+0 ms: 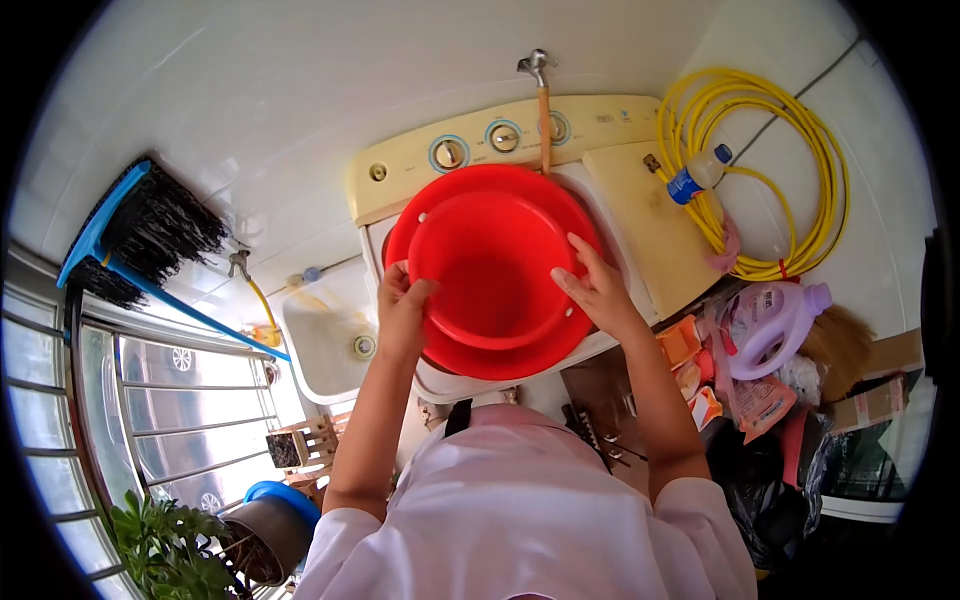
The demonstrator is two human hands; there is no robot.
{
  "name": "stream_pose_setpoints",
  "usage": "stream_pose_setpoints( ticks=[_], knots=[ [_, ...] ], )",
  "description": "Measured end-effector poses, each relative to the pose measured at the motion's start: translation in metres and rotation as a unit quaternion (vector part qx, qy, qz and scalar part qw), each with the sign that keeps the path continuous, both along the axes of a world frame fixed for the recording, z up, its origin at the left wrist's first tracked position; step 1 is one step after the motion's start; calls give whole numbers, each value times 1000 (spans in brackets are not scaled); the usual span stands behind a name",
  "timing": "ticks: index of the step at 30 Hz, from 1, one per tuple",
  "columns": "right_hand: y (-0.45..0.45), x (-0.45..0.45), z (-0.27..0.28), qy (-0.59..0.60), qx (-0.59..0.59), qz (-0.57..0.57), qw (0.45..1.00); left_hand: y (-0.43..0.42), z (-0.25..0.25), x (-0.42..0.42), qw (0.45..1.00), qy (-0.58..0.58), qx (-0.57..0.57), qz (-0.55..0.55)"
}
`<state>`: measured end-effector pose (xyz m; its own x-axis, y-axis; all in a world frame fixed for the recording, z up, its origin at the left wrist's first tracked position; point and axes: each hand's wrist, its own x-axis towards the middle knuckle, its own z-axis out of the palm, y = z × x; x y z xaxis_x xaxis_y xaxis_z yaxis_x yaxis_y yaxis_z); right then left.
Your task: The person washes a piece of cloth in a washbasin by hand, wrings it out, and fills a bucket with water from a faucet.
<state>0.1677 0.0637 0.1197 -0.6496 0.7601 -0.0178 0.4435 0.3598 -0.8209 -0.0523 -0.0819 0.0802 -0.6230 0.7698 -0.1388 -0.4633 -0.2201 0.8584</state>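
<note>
Left grip: closed on the left rim of the small red basin, my thumb bent over its edge.
Right grip: partly open at the opposite rim, thumb and forefinger apart with their tips by the edge; I cannot tell whether it has a firm hold.
Small basin: between my two hands, inside the outline of the large red basin; whether their bottoms touch I cannot tell.
Large basin: over the cream washing machine, just below its dials.
Tap: on the wall above the machine, with an orange pipe hanging down behind the basins.
To my left: a white sink beside the machine, and a blue-handled broom with black bristles against the wall.
To my right: a coiled yellow hose on the wall, with a blue-labelled bottle by it.
Lower right: a lilac jug among bags.
Lower left: a green plant near the window bars.
</note>
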Motion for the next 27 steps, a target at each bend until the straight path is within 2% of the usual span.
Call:
stream_pose_setpoints(
  ticks=[1, 3, 4, 6, 7, 9, 11, 14, 15, 18, 21, 24, 27],
  knots=[
    [-7, -10, 8, 1, 0, 7, 1000, -9, 16, -4, 1000, -20, 20, 14],
    [-23, -29, 38, 120, 192, 9, 974, -28, 42, -17, 997, -27, 57, 48],
    [-28, -36, 54, 123, 192, 22, 973, -40, 54, -24, 996, -22, 53, 67],
    [-40, -51, 82, 173, 337, 126, 917, -66, 74, -40, 992, -5, 80, 93],
    [-48, -61, 93, 179, 334, 142, 914, -78, 89, -43, 990, -11, 74, 120],
    [-70, -87, 110, 144, 416, 290, 850, -104, 101, -58, 984, 5, 75, 159],
    [-85, -123, 113, 123, 393, 389, 824, -136, 105, -72, 980, 17, 76, 184],
    [-100, -177, 83, 107, 360, 493, 785, -173, 96, -87, 963, 26, 53, 263],
    [-107, -193, 63, 95, 336, 539, 767, -183, 87, -92, 957, 16, 34, 289],
    [-135, -236, 8, 127, 285, 583, 751, -216, 50, -110, 932, -20, -16, 363],
    [-167, -272, -55, 97, 228, 607, 755, -253, -26, -134, 905, -86, -66, 411],
    [-191, -309, -121, 35, 179, 621, 762, -283, -107, -151, 876, -161, -115, 440],
    [-209, -335, -177, -123, 155, 645, 738, -304, -206, -157, 856, -218, -107, 457]
  ],
)
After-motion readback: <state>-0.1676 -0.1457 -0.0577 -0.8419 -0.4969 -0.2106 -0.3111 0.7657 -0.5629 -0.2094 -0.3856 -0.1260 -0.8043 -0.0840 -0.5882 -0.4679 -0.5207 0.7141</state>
